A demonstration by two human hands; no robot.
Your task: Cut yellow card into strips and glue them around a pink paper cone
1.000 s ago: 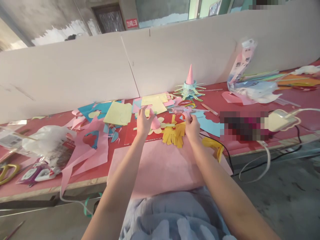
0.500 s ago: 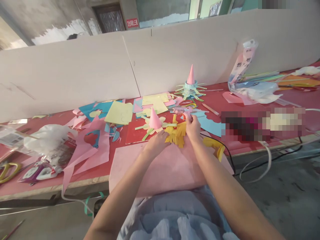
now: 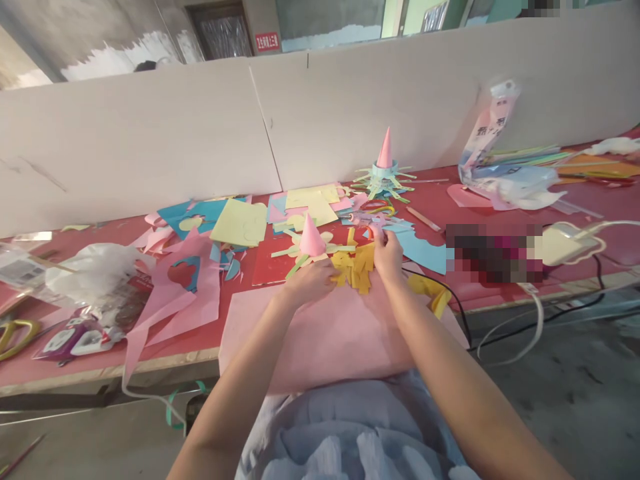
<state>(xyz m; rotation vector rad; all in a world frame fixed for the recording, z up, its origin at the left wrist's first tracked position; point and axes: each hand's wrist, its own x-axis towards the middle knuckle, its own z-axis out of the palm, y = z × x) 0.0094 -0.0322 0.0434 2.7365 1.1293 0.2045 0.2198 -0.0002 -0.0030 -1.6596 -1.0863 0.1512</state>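
My left hand (image 3: 313, 281) has its fingers closed at the left edge of a yellow fringed paper strip (image 3: 356, 268), whose cut tabs spread out. Just beyond those fingers stands a pink paper cone (image 3: 311, 240) on a base with pale petals and green strips. To the right of the fringe, my right hand (image 3: 389, 253) is wrapped round what looks like a pink glue gun (image 3: 377, 233) with an orange-red part; the palm hides most of it. Under both wrists lies a large pink sheet (image 3: 320, 340).
Behind stands a second pink cone (image 3: 385, 150) on a blue-green base. Paper scraps (image 3: 239, 224) cover the left, beside a white plastic bag (image 3: 90, 273) and yellow-handled scissors (image 3: 17, 339). A black cord (image 3: 459, 303) passes right of my right arm. A pale board (image 3: 190, 133) closes the back.
The view has shifted slightly. My right hand has tipped a little with the pink glue gun, while my left hand stays at the yellow fringed paper strip.
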